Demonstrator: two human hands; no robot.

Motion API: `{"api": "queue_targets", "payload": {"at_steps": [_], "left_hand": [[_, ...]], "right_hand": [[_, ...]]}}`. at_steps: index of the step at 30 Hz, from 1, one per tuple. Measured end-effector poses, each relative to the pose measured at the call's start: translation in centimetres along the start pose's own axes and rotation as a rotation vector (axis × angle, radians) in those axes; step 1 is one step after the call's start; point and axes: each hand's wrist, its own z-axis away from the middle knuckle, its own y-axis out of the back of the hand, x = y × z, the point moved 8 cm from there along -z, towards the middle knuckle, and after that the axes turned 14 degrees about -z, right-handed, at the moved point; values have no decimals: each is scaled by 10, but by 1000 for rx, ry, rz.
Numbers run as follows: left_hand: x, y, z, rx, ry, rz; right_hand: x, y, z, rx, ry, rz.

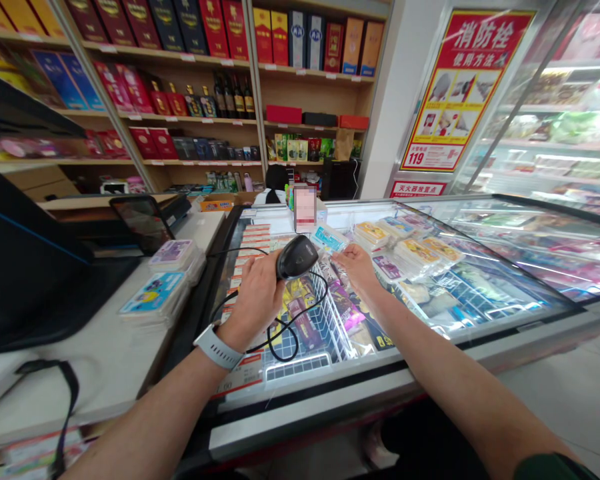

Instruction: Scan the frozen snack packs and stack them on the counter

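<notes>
My left hand (pixel 256 299), with a pale watch strap at the wrist, grips a black barcode scanner (pixel 296 259) by its handle. The scanner's head points toward the right, and its black cable (pixel 325 287) loops across the glass freezer top. My right hand (pixel 357 265) pinches the edge of a flat, clear-wrapped package with a blue label (pixel 329 239). The package sits just beyond the scanner's head, apart from it. Right of my right hand, similar packages with yellow labels (pixel 416 257) lie in stacks on the glass, near one with a purple label (pixel 389 268).
Under the glass, a white wire basket (pixel 333 320) holds frozen goods. On the left counter (pixel 130 360) stand a stack of blue-labelled packages (pixel 155 293), purple-labelled ones (pixel 174 253) and a dark monitor stand (pixel 30 253). A small display (pixel 305 205) stands at the freezer's far edge.
</notes>
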Motion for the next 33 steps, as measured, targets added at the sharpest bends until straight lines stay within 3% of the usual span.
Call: {"api": "queue_targets", "payload": {"at_steps": [8, 15, 23, 28, 33], "left_hand": [[-1, -1, -1, -7, -8, -1], [-3, 0, 0, -11, 2, 1], [-3, 1, -1, -1, 7, 5], [-3, 1, -1, -16, 19, 12], [-2, 1, 0, -6, 17, 16]], "right_hand": [[-25, 1, 6, -42, 113, 128], [-63, 30, 3, -6, 293, 425], [-109, 66, 32, 6, 572, 886], [-116, 86, 45, -35, 759, 1255], [-116, 91, 49, -42, 797, 1561]]}}
